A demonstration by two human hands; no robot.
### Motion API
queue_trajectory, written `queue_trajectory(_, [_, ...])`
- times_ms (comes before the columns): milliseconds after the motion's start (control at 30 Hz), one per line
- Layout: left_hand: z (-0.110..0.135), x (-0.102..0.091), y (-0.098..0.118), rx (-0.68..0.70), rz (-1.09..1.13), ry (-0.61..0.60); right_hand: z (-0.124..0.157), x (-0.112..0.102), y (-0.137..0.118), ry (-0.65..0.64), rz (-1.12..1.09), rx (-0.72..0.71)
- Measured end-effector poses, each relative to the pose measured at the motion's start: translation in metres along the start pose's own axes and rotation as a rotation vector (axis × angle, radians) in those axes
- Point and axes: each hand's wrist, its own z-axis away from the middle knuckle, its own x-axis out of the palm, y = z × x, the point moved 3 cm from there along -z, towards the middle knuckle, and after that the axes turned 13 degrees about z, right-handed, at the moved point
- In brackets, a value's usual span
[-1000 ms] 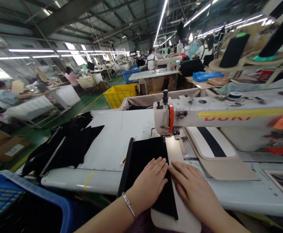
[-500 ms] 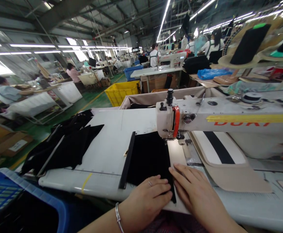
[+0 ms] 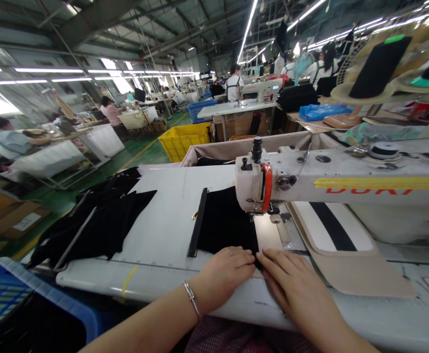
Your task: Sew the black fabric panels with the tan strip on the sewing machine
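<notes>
A black fabric panel [image 3: 224,223] lies on the white sewing table, its right edge running under the needle area of the sewing machine [image 3: 249,184]. Along its left side is a stiff dark strip [image 3: 197,225] with a small gold zipper pull [image 3: 195,214] beside it. My left hand [image 3: 226,272] rests flat on the panel's near right corner, fingers stretched out and a bracelet on the wrist. Against the same edge lies my right hand [image 3: 296,282], fingers extended on the pale machine plate and touching the fabric's border.
More black fabric pieces [image 3: 104,223] are heaped on the table's left. A blue basket [image 3: 41,284] stands at the lower left. Beige panels with a black stripe [image 3: 365,274] lie right of the needle. Behind are a yellow bin [image 3: 185,139] and thread cones [image 3: 380,66]. Other people work farther off.
The black panel has slid away from me, farther under the machine. My left hand has moved forward with it, while my right hand stays nearly in place.
</notes>
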Motion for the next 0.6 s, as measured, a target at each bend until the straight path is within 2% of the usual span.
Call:
queue_trajectory(333, [-0.021,-0.005,-0.036,0.011,-0.022,-0.044,-0.019,0.009,0.009,-0.010,-0.050,-0.012])
queue_trajectory(600, [-0.035,-0.005,-0.067,-0.010,0.003,0.018,-0.037,0.009,0.016,-0.041,-0.080,0.007])
